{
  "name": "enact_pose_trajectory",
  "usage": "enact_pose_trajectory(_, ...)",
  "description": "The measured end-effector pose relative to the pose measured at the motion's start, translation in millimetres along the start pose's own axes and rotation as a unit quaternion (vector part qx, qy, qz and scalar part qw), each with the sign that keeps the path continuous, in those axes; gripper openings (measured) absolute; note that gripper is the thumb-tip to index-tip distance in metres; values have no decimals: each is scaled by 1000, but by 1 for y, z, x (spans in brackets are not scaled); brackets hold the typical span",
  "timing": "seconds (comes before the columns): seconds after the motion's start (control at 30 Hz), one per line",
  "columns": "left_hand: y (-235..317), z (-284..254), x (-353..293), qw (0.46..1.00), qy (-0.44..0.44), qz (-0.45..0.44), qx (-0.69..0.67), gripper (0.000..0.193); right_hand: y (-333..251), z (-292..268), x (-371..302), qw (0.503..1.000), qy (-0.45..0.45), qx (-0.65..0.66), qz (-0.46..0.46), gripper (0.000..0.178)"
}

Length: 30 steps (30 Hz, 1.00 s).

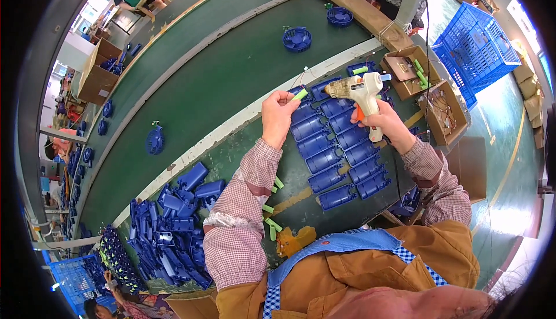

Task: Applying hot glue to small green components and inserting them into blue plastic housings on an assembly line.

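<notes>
Near left: jumbled heap of glossy blue shells [174, 217]. Middle: left hand [277, 116] pinching small light-green tube [300, 94]. Right: blue casings [324, 161] laid in columns. Above their far end: cream glue gun [362, 91], brown-stained nozzle pointing left, just apart from tube; right hand [390, 124] gripping handle, finger by orange trigger [360, 113].

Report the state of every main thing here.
Left hand: pinching a green cylinder.
Green cylinder: held.
Right hand: closed around the glue gun.
Glue gun: held, nozzle pointing left.
Arranged housings: laid in columns.
Piled housings: heaped loosely.
Round fan parts: lying apart.
Upper-left carton: open, holding blue parts.
</notes>
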<state>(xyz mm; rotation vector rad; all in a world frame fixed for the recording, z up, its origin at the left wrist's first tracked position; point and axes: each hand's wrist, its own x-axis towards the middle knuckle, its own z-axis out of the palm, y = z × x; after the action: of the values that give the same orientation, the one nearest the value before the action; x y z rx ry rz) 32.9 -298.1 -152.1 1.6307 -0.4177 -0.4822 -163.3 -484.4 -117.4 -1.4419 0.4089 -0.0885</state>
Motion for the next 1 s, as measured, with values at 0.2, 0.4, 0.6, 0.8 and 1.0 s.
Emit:
enact_pose_trajectory(0.2, -6, 7, 16, 999, 12, 21, 33, 15, 1, 2, 7, 1000, -6, -26, -3, 35)
enact_pose_trajectory(0.4, -21, 18, 32, 993, 22, 68, 97, 14, 1, 0, 10, 999, 7, -44, -6, 34)
enact_pose_trajectory(0.6, -19, 41, 40, 975, 35, 126, 178, 18, 10, -10, 7, 999, 48, -10, -10, 31)
enact_pose_trajectory(0.8, -30, 67, 43, 925, 62, 246, 284, 17, 8, -8, -2, 998, 61, -3, -14, 31)
enact_pose_trajectory(1.0, -34, 79, 44, 901, 62, 270, 334, 20, 5, -8, -13, 998, 66, 8, -13, 34)
